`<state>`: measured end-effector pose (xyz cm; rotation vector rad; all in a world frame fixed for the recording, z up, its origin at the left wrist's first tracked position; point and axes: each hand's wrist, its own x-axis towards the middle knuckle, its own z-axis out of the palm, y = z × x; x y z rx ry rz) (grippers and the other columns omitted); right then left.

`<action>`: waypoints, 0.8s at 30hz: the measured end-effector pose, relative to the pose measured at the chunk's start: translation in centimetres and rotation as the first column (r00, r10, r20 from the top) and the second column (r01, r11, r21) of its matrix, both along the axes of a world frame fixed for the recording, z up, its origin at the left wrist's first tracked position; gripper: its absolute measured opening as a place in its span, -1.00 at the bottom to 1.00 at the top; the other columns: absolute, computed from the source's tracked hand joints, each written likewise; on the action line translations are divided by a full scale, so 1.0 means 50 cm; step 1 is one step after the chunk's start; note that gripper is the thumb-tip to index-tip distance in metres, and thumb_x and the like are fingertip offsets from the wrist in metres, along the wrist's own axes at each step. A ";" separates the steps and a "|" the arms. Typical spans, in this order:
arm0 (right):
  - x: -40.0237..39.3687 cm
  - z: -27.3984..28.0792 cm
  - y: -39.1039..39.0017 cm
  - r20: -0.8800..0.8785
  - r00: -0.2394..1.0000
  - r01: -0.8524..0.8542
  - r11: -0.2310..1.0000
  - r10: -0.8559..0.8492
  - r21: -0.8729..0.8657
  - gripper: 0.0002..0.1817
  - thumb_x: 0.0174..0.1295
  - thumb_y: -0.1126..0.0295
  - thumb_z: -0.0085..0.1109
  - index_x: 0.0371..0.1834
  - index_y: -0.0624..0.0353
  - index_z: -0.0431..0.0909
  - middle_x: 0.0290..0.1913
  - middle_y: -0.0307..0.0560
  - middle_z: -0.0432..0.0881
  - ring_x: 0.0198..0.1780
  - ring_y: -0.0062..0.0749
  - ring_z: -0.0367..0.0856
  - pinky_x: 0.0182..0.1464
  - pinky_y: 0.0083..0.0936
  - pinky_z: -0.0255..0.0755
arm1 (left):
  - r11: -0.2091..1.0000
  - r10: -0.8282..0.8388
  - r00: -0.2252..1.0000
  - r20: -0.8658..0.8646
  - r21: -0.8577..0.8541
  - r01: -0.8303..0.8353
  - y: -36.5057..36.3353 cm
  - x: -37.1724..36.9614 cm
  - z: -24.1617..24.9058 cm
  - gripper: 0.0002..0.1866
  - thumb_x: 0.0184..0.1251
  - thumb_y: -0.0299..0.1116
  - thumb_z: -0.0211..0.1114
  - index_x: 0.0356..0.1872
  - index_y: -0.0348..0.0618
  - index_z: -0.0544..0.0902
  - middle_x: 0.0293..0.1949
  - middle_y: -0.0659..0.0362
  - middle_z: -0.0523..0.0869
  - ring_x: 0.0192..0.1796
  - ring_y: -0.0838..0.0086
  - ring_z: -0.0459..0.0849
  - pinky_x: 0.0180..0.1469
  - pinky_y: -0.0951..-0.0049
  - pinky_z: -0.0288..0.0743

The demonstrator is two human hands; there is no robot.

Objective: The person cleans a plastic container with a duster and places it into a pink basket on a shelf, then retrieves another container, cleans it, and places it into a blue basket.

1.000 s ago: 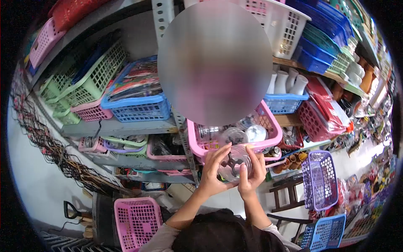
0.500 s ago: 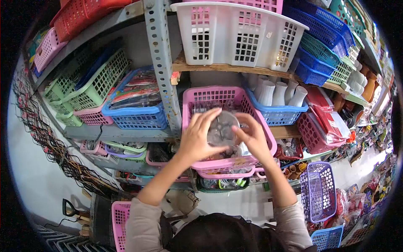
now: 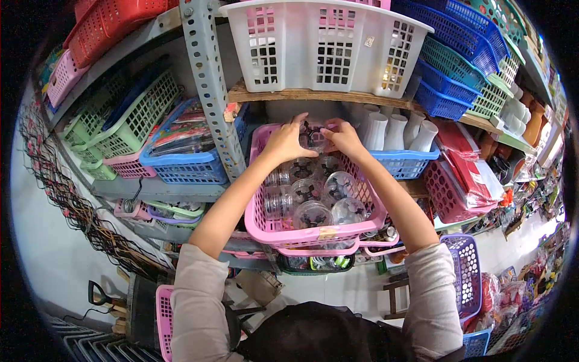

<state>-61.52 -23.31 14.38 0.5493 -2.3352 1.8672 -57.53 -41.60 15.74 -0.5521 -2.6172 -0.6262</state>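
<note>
A pink basket (image 3: 256,226) on the shelf holds several clear round containers (image 3: 307,190), with dark star-like shapes showing on them. At the back of the basket, my left hand (image 3: 286,142) curves round the left side of one clear round container (image 3: 313,139). My right hand (image 3: 345,139) grips the same container from the right, fingers bent over its rim. Whether that container rests on the basket floor or on others cannot be made out.
A metal shelf post (image 3: 208,78) stands left of the pink basket. Overhead, a wooden shelf edge (image 3: 325,96) carries a white basket (image 3: 301,54). A blue basket of white vases (image 3: 398,157) sits close on the right, another blue basket (image 3: 187,166) left of the post.
Both hands have moved away from me, carrying the clear container from above the basket's middle to its back. The containers in the front of the basket now show.
</note>
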 end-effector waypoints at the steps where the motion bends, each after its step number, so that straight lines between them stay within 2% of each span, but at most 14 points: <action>1: -0.014 -0.004 -0.001 -0.011 1.000 0.021 0.995 -0.020 0.093 -0.63 0.12 0.38 0.22 -0.09 0.45 0.48 -0.37 0.07 0.64 -0.41 -0.35 0.67 -0.48 -0.42 0.55 | 1.000 0.002 1.000 0.000 0.000 -0.002 0.001 -0.010 0.001 0.08 -0.37 0.03 0.54 0.27 -0.23 0.22 0.12 -0.16 0.47 0.19 0.09 0.45 0.22 0.28 0.33; 3: -0.039 -0.014 -0.007 -0.017 0.997 0.083 0.988 -0.081 0.130 -0.66 0.09 0.40 0.21 -0.14 0.45 0.50 -0.37 0.13 0.64 -0.39 -0.27 0.68 -0.46 -0.39 0.56 | 0.999 0.010 0.994 0.113 -0.048 -0.005 0.001 -0.036 -0.002 0.11 -0.38 0.07 0.53 0.27 -0.26 0.20 0.11 -0.19 0.47 0.18 0.07 0.46 0.21 0.28 0.33; 6: -0.134 -0.081 -0.018 -0.085 0.984 0.171 0.960 -0.156 0.220 -0.72 0.05 0.46 0.16 -0.21 0.46 0.52 -0.38 0.22 0.64 -0.37 -0.13 0.69 -0.40 -0.33 0.56 | 0.995 -0.058 0.991 0.123 -0.068 0.067 0.001 -0.101 -0.044 0.13 -0.38 0.06 0.53 0.29 -0.23 0.16 0.23 -0.19 0.32 0.29 0.05 0.31 0.29 0.21 0.24; 8: -0.145 -0.078 -0.020 -0.146 0.975 0.202 0.942 -0.168 0.267 -0.75 0.03 0.49 0.11 -0.25 0.47 0.53 -0.39 0.25 0.64 -0.37 -0.06 0.69 -0.37 -0.30 0.56 | 0.990 -0.071 0.993 0.094 -0.113 0.082 0.009 -0.153 -0.082 0.17 -0.39 0.06 0.56 0.30 -0.28 0.14 0.21 -0.21 0.35 0.28 0.04 0.33 0.30 0.25 0.22; 10: -0.096 -0.031 -0.026 -0.010 0.985 0.153 0.846 -0.172 0.511 -0.59 0.02 0.48 0.13 -0.01 0.38 0.44 -0.21 0.29 0.60 -0.19 0.07 0.64 -0.23 -0.23 0.57 | 0.977 0.004 0.990 0.139 -0.212 0.026 0.034 -0.155 -0.089 0.21 -0.37 0.05 0.56 0.33 -0.29 0.06 0.31 -0.21 0.19 0.36 0.04 0.18 0.36 0.23 0.12; 11: -0.141 -0.075 -0.025 -0.075 0.973 0.224 0.829 -0.216 0.512 -0.58 -0.03 0.46 0.11 -0.05 0.43 0.45 -0.15 0.39 0.57 -0.13 0.15 0.60 -0.14 -0.20 0.52 | 0.982 0.042 0.951 0.305 -0.187 0.017 0.046 -0.158 -0.091 0.25 -0.36 0.04 0.56 0.35 -0.31 -0.01 0.37 -0.20 0.05 0.42 0.04 0.04 0.40 0.21 0.02; 12: -0.136 -0.066 -0.023 -0.081 0.973 0.227 0.830 -0.216 0.510 -0.58 -0.03 0.46 0.11 -0.05 0.43 0.45 -0.15 0.39 0.57 -0.13 0.15 0.60 -0.14 -0.20 0.52 | 0.974 0.050 0.949 0.312 -0.225 0.022 0.055 -0.171 -0.102 0.26 -0.37 0.02 0.57 0.35 -0.33 -0.02 0.39 -0.18 -0.01 0.44 0.06 -0.05 0.43 0.21 -0.07; 14: -0.109 -0.051 -0.020 0.146 0.954 0.136 0.810 -0.263 0.570 -0.64 -0.05 0.46 0.10 -0.17 0.49 0.49 -0.19 0.36 0.59 -0.15 0.14 0.62 -0.15 -0.21 0.53 | 0.972 0.055 0.948 0.313 -0.232 0.020 0.068 -0.202 -0.127 0.27 -0.39 0.03 0.58 0.36 -0.29 -0.02 0.39 -0.17 -0.02 0.45 0.07 -0.09 0.44 0.21 -0.11; 16: -0.131 -0.085 -0.020 0.171 0.932 0.222 0.877 -0.319 0.427 -0.65 -0.10 0.43 0.12 -0.26 0.48 0.54 -0.24 0.38 0.60 -0.18 0.14 0.63 -0.14 -0.20 0.52 | 0.973 0.071 0.954 0.291 -0.233 -0.001 0.076 -0.220 -0.153 0.23 -0.39 -0.02 0.59 0.35 -0.25 0.01 0.37 -0.16 0.04 0.44 0.07 -0.04 0.43 0.20 -0.06; 19: -0.167 -0.146 -0.017 -0.220 0.896 0.442 0.720 -0.387 0.535 -0.63 -0.13 0.37 0.11 -0.28 0.45 0.56 -0.24 0.40 0.59 -0.16 0.13 0.62 -0.05 -0.25 0.50 | 0.996 0.093 0.964 0.249 -0.015 -0.092 0.078 -0.236 -0.199 0.09 -0.34 -0.22 0.59 0.31 -0.21 0.13 0.31 -0.11 0.19 0.34 0.06 0.21 0.33 0.23 0.18; 20: -0.161 -0.142 -0.017 -0.214 0.896 0.441 0.721 -0.389 0.535 -0.63 -0.13 0.37 0.11 -0.28 0.45 0.56 -0.24 0.40 0.59 -0.16 0.13 0.62 -0.05 -0.25 0.50 | 0.996 0.093 0.963 0.253 -0.019 -0.091 0.073 -0.247 -0.202 0.09 -0.34 -0.22 0.59 0.31 -0.21 0.13 0.31 -0.11 0.19 0.34 0.06 0.21 0.33 0.23 0.18; 22: -0.137 -0.126 -0.019 -0.293 0.913 0.407 0.597 -0.283 0.691 -0.62 -0.10 0.36 0.07 -0.26 0.46 0.56 -0.22 0.40 0.59 -0.10 0.12 0.60 0.00 -0.29 0.48 | 0.955 -0.100 0.943 0.317 0.297 0.001 0.057 -0.276 -0.220 -0.03 -0.24 -0.34 0.53 0.29 -0.21 0.17 0.31 -0.10 0.20 0.32 0.10 0.27 0.27 0.29 0.28; 23: -0.131 -0.124 -0.018 -0.285 0.916 0.401 0.597 -0.283 0.694 -0.62 -0.10 0.36 0.07 -0.26 0.46 0.56 -0.22 0.40 0.59 -0.10 0.12 0.60 0.00 -0.29 0.48 | 0.935 -0.078 0.950 0.301 0.353 -0.035 0.064 -0.265 -0.218 -0.22 -0.18 -0.62 0.18 0.26 -0.26 0.23 0.21 -0.16 0.37 0.32 0.08 0.28 0.31 0.29 0.20; 24: -0.130 -0.123 -0.014 -0.298 0.935 0.353 0.574 -0.192 0.739 -0.63 -0.08 0.37 0.07 -0.23 0.42 0.56 -0.20 0.39 0.58 -0.07 0.10 0.59 0.01 -0.28 0.48 | 0.935 -0.077 0.948 0.307 0.352 -0.038 0.059 -0.272 -0.232 -0.22 -0.18 -0.62 0.18 0.26 -0.26 0.23 0.21 -0.16 0.37 0.32 0.08 0.28 0.31 0.29 0.20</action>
